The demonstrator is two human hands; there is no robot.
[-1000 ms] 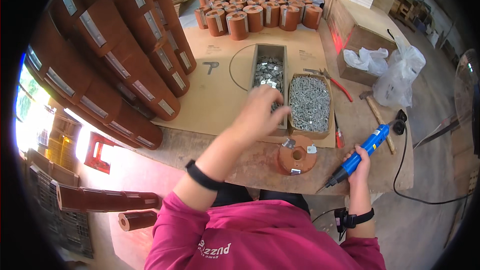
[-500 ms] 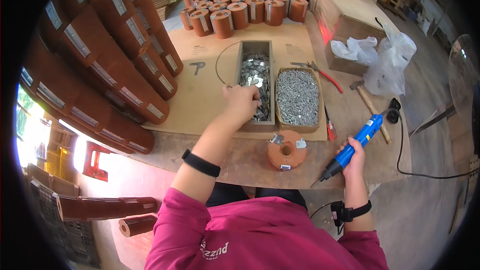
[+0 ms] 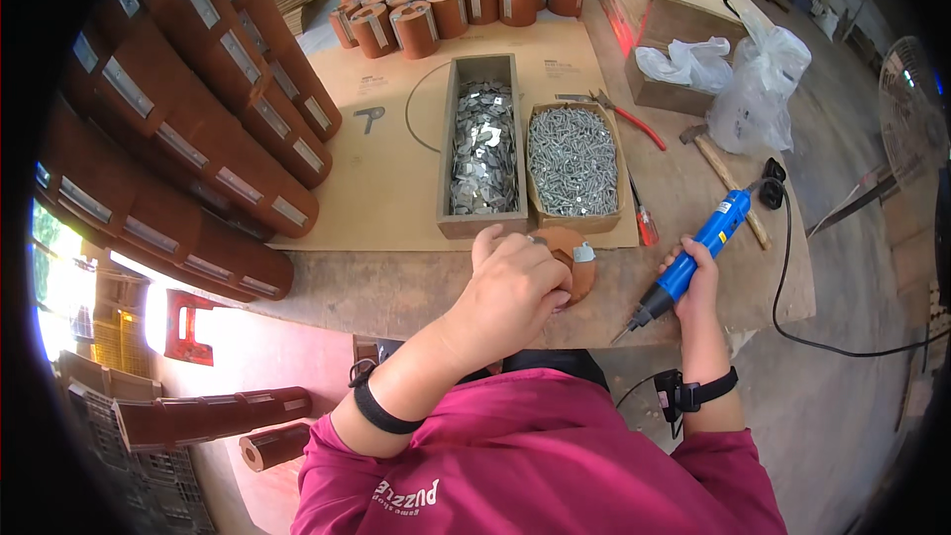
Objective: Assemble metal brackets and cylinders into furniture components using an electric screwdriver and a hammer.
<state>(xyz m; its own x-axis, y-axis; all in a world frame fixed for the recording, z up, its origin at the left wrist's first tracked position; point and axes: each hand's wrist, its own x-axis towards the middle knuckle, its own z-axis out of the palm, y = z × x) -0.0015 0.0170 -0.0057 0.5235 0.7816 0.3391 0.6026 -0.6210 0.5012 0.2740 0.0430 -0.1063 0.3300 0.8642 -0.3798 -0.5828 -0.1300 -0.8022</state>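
Note:
My right hand is wrapped round a blue electric screwdriver, its bit pointing down and left past the table's front edge. Over the left side of a reddish-brown cylinder at the table edge is my left hand, fingers curled together. Whatever those fingers hold is hidden. A small metal plate shows on the cylinder's top; the rest of that top is mostly covered by the hand. Just beyond stand a wooden box of small metal plates and a carton of screws.
Many brown cylinders stand at the back, and long stacked ones rise at the left. Red-handled pliers, a screwdriver, a hammer and plastic bags lie on the right. A black cable trails off rightward.
My left hand has come out of the box of metal plates, back toward me and onto the cylinder at the table edge. The right hand still holds the electric screwdriver in about the same place.

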